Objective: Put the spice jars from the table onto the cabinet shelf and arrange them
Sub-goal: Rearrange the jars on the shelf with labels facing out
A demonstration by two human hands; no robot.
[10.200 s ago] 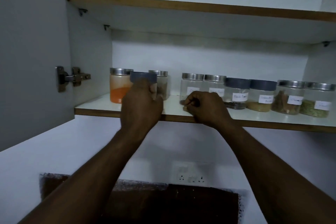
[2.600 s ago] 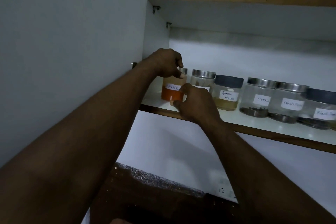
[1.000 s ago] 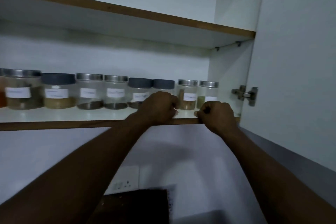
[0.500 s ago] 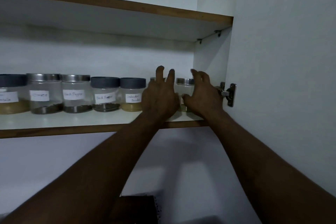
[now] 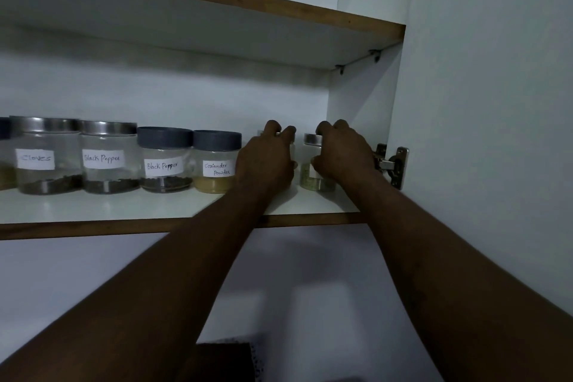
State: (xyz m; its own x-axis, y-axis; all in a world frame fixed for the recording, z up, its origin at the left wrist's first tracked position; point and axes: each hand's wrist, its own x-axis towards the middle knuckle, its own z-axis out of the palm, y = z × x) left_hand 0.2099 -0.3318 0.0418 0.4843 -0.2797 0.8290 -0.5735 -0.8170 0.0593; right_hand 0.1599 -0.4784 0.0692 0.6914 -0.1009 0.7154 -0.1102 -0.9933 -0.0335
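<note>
A row of labelled spice jars stands on the white cabinet shelf [image 5: 124, 211]: cloves [image 5: 46, 155], two black pepper jars [image 5: 108, 158] [image 5: 164, 160] and coriander powder [image 5: 215, 163]. At the row's right end my left hand [image 5: 266, 158] wraps a jar that it almost wholly hides. My right hand [image 5: 341, 155] grips the last jar [image 5: 311, 177], metal-lidded with greenish contents, close to the cabinet's right wall. Both jars rest on the shelf.
The open cabinet door [image 5: 496, 102] hangs at the right on a metal hinge [image 5: 392, 164] just beside my right hand. An upper shelf [image 5: 217, 0] runs overhead. A white wall lies below the shelf, with a dark object [image 5: 223, 363] at the bottom.
Half a second ago both hands had fingers spread over the two rightmost jars; now the fingers have curled around them. The camera has moved closer to the shelf's right end.
</note>
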